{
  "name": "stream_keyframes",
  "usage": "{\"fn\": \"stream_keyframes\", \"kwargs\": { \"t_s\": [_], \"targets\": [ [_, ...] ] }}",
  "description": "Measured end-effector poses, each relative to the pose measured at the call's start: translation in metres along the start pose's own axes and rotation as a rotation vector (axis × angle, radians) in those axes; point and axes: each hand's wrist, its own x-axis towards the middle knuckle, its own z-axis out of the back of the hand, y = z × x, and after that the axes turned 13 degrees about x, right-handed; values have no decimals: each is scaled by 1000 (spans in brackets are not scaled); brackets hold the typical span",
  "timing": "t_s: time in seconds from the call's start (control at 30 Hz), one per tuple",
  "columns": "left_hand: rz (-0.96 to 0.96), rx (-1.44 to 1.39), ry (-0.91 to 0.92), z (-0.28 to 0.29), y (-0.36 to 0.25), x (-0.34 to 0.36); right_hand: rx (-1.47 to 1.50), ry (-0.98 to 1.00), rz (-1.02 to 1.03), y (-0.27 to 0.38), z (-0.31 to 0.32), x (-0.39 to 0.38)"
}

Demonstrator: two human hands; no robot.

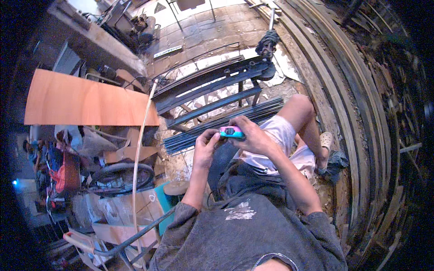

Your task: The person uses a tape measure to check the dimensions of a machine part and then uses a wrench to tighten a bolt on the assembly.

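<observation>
A small pink and light-blue tape measure point(231, 132) with a dark middle is held in front of my lap. My right hand point(254, 137) is closed round its right side, with the fingers over the top edge. At its left end, my left hand point(207, 143) is closed in a pinch of thumb and fingers. Whether any blade is pulled out between those fingertips is too small to tell. Just beyond my hands lies a bundle of thin dark metal rods point(181, 141).
A dark metal frame point(212, 86) stands ahead. An orange-brown panel point(86, 101) and a long pale strip point(139, 158) are at left, near a bicycle wheel point(121, 177). Long timber beams point(337, 90) run along the right. Beside my left arm is a bent metal tube point(140, 234).
</observation>
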Motion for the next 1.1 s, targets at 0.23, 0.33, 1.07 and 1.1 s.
{"fn": "stream_keyframes", "kwargs": {
  "t_s": [0.23,0.33,1.07,1.1],
  "targets": [
    [-142,80,228,-64,-73,44,96,-46,-134,16,71,-10],
    [-301,592,281,-72,-84,69,-56,-64,-150,14,96,-7],
    [-598,1009,-560,-58,-100,135,-506,-393,-64,-64,262,28],
    [-628,1052,-580,-57,-95,137,-490,-410,-31,-59,259,28]
  ]
}}
